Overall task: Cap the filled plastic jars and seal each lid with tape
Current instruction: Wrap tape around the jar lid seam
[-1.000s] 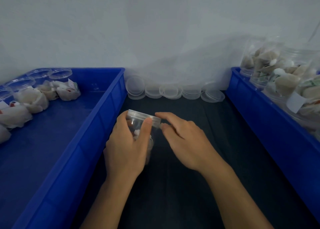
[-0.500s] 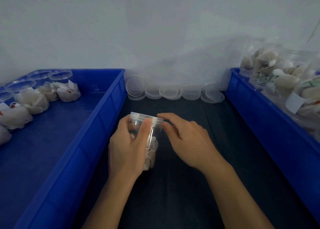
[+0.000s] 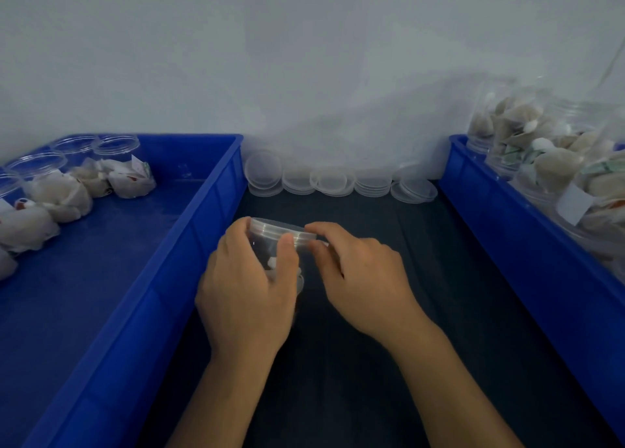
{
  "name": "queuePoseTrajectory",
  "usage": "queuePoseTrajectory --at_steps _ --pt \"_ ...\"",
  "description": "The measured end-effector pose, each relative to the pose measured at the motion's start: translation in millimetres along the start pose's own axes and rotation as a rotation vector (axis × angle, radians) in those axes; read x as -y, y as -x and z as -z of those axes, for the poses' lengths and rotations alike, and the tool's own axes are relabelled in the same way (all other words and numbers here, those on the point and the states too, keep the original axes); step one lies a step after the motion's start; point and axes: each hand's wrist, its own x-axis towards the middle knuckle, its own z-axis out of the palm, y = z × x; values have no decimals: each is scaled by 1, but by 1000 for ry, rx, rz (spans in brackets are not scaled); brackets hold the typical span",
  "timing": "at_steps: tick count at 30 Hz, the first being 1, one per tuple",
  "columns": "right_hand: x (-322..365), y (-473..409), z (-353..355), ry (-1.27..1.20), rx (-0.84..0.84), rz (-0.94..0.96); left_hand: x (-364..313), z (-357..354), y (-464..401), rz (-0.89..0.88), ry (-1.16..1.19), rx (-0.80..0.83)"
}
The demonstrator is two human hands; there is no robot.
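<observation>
Clear plastic jar (image 3: 270, 244) right in the middle, held just above the dark surface (image 3: 439, 312) between the two blue bins. Left hand (image 3: 247, 295) wrapped around the jar body, thumb up the near side almost to the rim, fingers curled round the far side, so grip clamped on the jar. Lid (image 3: 284, 229) already sitting on top, looks tilted slightly toward the camera. Some pale pieces visible through the jar wall, mostly hidden by the hand.

Right hand (image 3: 365, 285) up against the right edge of the lid, thumb and index fingertips pinched together right at the rim. Looks like a thin clear strip of tape (image 3: 306, 239) running along the lid edge under those fingertips, but too transparent to say for sure. Grip together on that edge either way.

Row of spare clear lids (image 3: 333, 180) stacked along the back wall, well apart from the hands, one of them leaning upright at the left end.

Left blue bin (image 3: 189, 231) holding capped jars (image 3: 115, 146) and white wrapped bundles (image 3: 132, 182) at its far left side. Right blue bin (image 3: 500, 231) packed with big clear jars full of pale, shell-like stuff (image 3: 548, 150), lids not visible on those.
</observation>
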Motion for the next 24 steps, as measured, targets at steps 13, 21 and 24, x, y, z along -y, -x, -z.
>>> queuePoseTrajectory --at_steps 13,21,24 --pt "1 2 -2 47 -45 20 7 -7 -7 41 99 77" --pt "0 2 1 95 -40 33 4 -6 -8 42 135 65" --pt "1 3 1 109 -24 35 5 -6 -7 42 165 52"
